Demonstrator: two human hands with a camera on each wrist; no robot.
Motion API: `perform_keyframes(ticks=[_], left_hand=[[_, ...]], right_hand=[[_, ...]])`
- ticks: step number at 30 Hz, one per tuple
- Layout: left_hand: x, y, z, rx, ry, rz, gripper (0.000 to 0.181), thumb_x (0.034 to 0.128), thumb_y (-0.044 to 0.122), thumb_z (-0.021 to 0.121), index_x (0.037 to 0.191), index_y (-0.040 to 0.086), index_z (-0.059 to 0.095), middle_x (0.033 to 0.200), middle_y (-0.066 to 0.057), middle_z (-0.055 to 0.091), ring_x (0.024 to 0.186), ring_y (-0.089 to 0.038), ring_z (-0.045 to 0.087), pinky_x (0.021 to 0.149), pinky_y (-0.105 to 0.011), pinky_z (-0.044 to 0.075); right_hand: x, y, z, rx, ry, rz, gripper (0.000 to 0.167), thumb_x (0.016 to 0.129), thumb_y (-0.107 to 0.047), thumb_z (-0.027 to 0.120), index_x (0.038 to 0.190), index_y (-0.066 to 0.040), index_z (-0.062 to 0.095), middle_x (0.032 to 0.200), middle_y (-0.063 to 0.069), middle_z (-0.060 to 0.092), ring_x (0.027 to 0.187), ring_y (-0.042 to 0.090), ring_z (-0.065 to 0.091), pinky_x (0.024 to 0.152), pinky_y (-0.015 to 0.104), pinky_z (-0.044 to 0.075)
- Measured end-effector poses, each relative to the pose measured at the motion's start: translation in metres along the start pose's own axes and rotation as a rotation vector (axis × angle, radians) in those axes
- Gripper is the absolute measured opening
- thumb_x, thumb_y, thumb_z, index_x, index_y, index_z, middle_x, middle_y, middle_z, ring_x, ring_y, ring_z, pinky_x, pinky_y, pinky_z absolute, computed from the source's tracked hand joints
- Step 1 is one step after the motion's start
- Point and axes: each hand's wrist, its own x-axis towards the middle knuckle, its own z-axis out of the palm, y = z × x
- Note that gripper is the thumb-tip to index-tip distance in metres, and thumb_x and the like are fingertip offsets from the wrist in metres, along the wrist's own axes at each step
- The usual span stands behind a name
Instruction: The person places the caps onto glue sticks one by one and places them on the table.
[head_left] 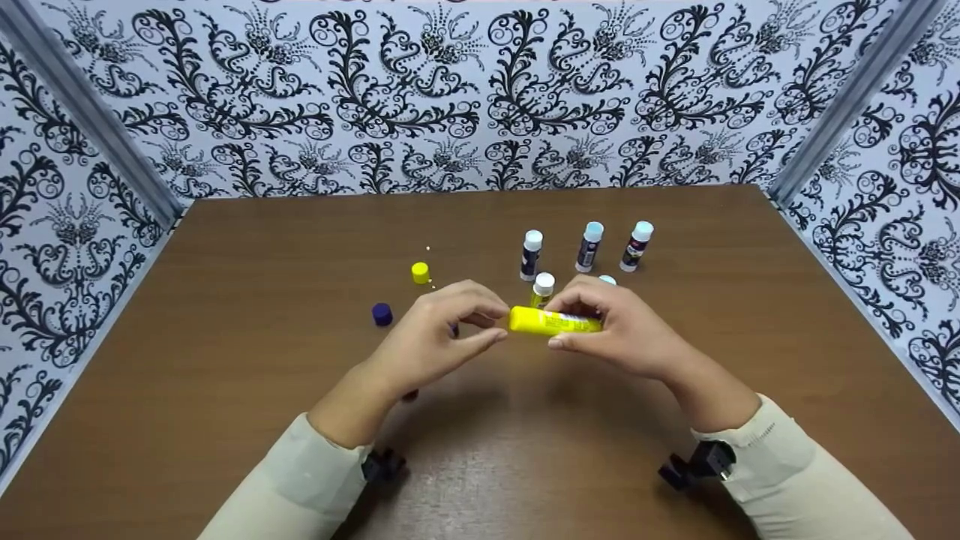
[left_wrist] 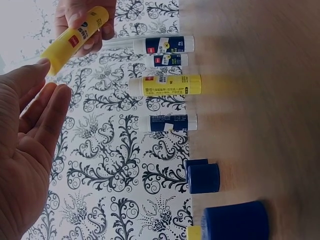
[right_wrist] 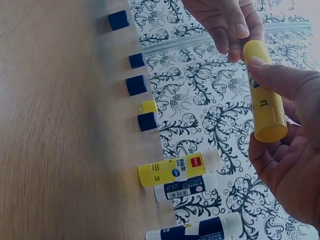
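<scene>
Head view: above the table (head_left: pixel 247 337), the right hand (head_left: pixel 626 330) pinches the yellow glue stick (head_left: pixel 555 322); the left hand (head_left: pixel 427 334), fingers parted, is just left. Left wrist: smooth — probably light, stiff, slippery. Right wrist: mid-barrel seems the best hold.

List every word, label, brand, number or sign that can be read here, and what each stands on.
"deli": red square label on the upright, white-topped yellow cylindrical glue stick.
"20g": yellow plastic cylindrical glue stick in the right hand.
Too small or blurred to read surely: the remaining print on both, and the fine print on the pale-topped navy cylindrical glue sticks.
</scene>
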Motion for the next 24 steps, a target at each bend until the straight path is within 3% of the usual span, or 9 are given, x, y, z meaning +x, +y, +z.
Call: perform_keyframes(ticks=[6,19,24], left_hand=[[-0.002,-0.001,-0.001,0.021,0.01,-0.006,0.021,0.092,0.006,0.078,0.113,0.002,0.073,0.114,-0.013,0.071,0.1,-0.021,0.074,0.09,-0.024,0.062],[-0.006,-0.004,-0.011,0.066,0.041,0.0,0.021,0.0927,0.01,0.079,0.113,0.005,0.074,0.114,-0.008,0.071,0.099,-0.016,0.072,0.089,-0.024,0.062],[-0.006,-0.006,-0.014,0.087,0.053,-0.005,0.022,0.0921,0.01,0.079,0.113,0.005,0.074,0.113,-0.008,0.071,0.098,-0.02,0.073,0.089,-0.024,0.062]], right_hand=[[0.0,0.001,0.0,0.006,0.015,0.005,0.029,0.086,-0.016,0.087,0.112,-0.017,0.074,0.102,-0.002,0.067,0.09,0.019,0.061,0.078,0.026,0.056],[-0.001,0.0,-0.001,0.062,0.087,0.059,0.028,0.087,-0.014,0.085,0.113,-0.014,0.075,0.107,0.001,0.068,0.09,0.022,0.062,0.078,0.021,0.053],[0.0,0.002,-0.005,0.085,0.117,0.083,0.028,0.087,-0.013,0.085,0.113,-0.014,0.075,0.107,0.002,0.068,0.09,0.025,0.062,0.076,0.021,0.054]])
